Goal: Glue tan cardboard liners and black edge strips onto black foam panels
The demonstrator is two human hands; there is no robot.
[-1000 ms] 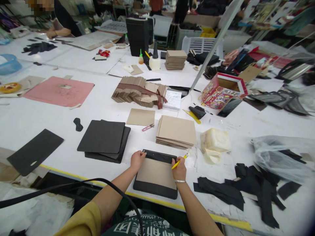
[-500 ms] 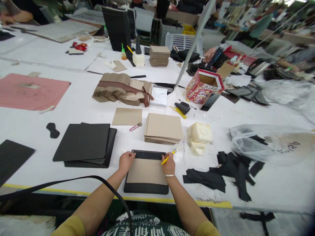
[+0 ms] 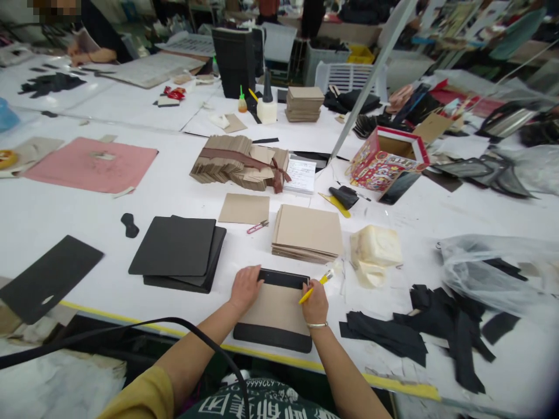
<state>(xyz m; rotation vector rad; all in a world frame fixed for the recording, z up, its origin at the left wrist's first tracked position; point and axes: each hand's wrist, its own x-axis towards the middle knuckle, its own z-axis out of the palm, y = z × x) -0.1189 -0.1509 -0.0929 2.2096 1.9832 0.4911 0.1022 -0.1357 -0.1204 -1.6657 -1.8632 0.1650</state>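
Observation:
In front of me lies a beige cardboard panel (image 3: 279,308) with a black band along its far edge and another along its near edge. My left hand (image 3: 245,289) is closed at its far left corner, fingers pressed together on the band. At the far right corner is my right hand (image 3: 315,304), closed round a yellow-handled brush (image 3: 322,281) whose pale tip points up and right. Its fingertips touch the panel's edge. Beyond the panel sits a stack of beige cardboard sheets (image 3: 308,230). A pile of black panels (image 3: 174,247) lies to the left.
A yellowed glue-crusted container (image 3: 375,247) stands to the right, behind black fabric strips (image 3: 388,337). Pink snips (image 3: 257,227) lie near a single cardboard sheet (image 3: 244,208). Farther back are a tied cardboard bundle (image 3: 236,163), a red patterned box (image 3: 386,163) and a slanting metal pole (image 3: 371,81).
My view has swung left, so the table's things appear farther right. My left hand has shifted slightly along the panel's far left corner. The brush remains in my right hand.

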